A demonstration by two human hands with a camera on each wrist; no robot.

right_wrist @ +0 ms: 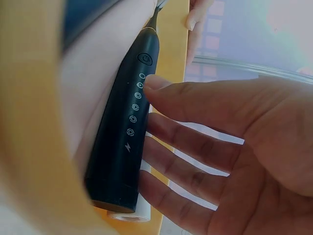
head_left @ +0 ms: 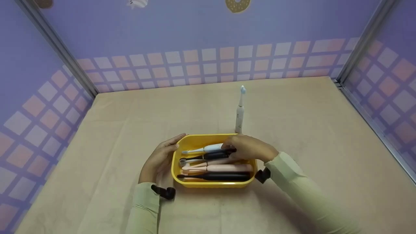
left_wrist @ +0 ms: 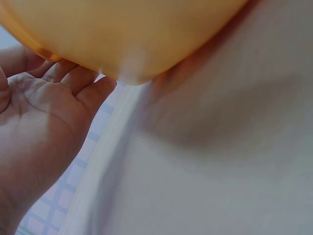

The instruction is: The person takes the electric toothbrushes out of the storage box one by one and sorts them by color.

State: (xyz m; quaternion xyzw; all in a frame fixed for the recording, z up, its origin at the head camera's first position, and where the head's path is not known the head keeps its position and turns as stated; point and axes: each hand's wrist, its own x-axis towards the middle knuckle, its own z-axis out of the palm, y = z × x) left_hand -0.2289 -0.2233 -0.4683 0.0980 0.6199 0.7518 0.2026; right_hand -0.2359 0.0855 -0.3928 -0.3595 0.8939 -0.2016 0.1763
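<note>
A yellow tray (head_left: 214, 184) holds several electric toothbrushes side by side. My left hand (head_left: 162, 157) rests against its left end, fingers extended along the outer wall and tips at the rim. My right hand (head_left: 248, 148) reaches over the right rim and pinches a black electric toothbrush (right_wrist: 122, 117) by its handle. The thumb lies on the row of indicator marks, with the other fingers along the handle's edge. A white electric toothbrush (head_left: 213, 148) lies just behind it in the tray. On the near side are a pink electric toothbrush (head_left: 229, 168) and another black electric toothbrush (head_left: 224, 176).
Another white electric toothbrush (head_left: 240, 118) stands upright behind the tray, close to its back rim. A pale cloth covers the table (head_left: 156, 110). Patterned purple panels (head_left: 182, 29) enclose the back and sides, with metal posts at the corners.
</note>
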